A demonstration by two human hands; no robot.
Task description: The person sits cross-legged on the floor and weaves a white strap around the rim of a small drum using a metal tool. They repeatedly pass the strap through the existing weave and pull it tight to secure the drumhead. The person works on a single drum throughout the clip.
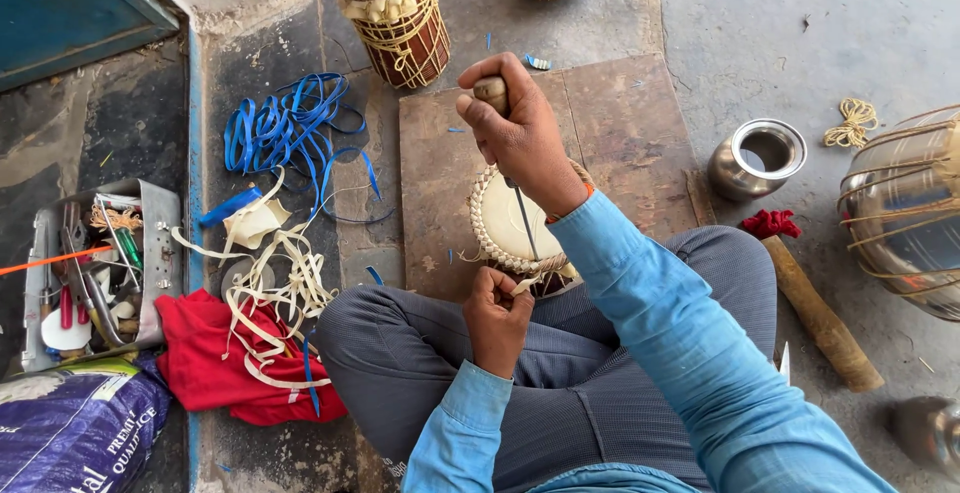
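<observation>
L hand [497, 315] fisted on lacing strip, R hand [520, 133] gripping awl [522, 215] over drum [512, 228], toolbox [160, 253] w/ tools

A small round drum [512, 223] with a cream skin and braided rim rests on a wooden board [440, 153], a metal-shafted wooden-handled tool [522, 215] upright over it.

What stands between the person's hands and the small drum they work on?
Nothing visible does. The right hand grips the wooden handle of a metal awl whose shaft reaches down onto the drum head. The left hand pinches a pale strip at the drum's near braided rim, touching it directly.
</observation>
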